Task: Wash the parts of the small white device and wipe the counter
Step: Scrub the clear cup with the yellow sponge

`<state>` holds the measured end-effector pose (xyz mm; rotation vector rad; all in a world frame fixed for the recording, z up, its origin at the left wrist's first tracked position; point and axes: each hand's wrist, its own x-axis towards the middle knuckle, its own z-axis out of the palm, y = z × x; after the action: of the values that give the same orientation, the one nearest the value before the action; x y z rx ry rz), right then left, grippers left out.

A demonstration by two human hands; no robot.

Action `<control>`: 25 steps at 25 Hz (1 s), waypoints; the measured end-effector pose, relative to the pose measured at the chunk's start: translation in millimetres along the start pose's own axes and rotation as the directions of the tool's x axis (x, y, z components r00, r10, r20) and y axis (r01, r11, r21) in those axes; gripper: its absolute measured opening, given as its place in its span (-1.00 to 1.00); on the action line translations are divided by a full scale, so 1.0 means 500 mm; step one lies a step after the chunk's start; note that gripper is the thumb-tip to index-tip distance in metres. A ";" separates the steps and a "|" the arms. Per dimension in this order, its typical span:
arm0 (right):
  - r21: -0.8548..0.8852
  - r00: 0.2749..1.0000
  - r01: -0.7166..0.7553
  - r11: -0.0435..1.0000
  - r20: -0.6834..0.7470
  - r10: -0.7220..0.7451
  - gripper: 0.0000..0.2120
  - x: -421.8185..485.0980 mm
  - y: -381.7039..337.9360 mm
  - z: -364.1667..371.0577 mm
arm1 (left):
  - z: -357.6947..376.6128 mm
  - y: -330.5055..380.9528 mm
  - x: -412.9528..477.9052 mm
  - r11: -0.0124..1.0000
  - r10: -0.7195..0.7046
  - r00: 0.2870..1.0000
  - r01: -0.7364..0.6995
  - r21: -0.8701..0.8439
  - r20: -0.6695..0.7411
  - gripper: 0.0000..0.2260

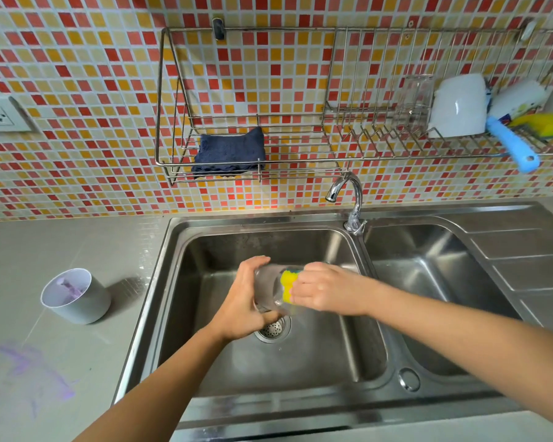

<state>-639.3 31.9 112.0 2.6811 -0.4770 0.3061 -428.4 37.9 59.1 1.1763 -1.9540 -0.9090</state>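
Observation:
Over the left basin of the steel sink (179,301), my left hand (241,301) grips a clear cup-shaped part (268,288) lying on its side, mouth toward the right. My right hand (324,290) presses a yellow sponge (288,282) into the part's open end. The white cylindrical base of the device (77,296) stands upright on the grey counter (61,237) left of the sink, with purple residue inside. Purple smears (29,368) mark the counter near its front left.
A curved tap (348,196) rises behind the divider between the two basins; a drain strainer (273,328) sits below my hands. The wall rack holds a dark blue cloth (229,153), a glass, a white mug (457,105), a blue-handled brush (513,143) and another sponge. A wall socket (0,114) is at far left.

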 end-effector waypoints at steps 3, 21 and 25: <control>-0.078 0.994 0.105 0.991 0.010 -0.104 -0.82 -0.004 0.021 -0.006 | -0.014 0.010 0.014 0.998 0.017 0.992 -0.024 0.052 0.127 -0.12; -0.151 0.993 0.099 0.984 0.079 -0.088 -0.77 -0.009 0.012 -0.019 | -0.016 0.006 0.006 0.997 0.042 0.984 -0.052 0.052 0.176 -0.10; 0.079 0.976 -0.195 0.978 0.113 0.185 -0.79 0.014 -0.027 -0.019 | -0.006 0.011 0.013 0.971 0.181 0.983 -0.177 0.163 -0.013 -0.24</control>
<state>-629.1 45.4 117.7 2.7530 -0.7724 0.2463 -430.9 33.1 66.6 1.0734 -2.1036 -0.6479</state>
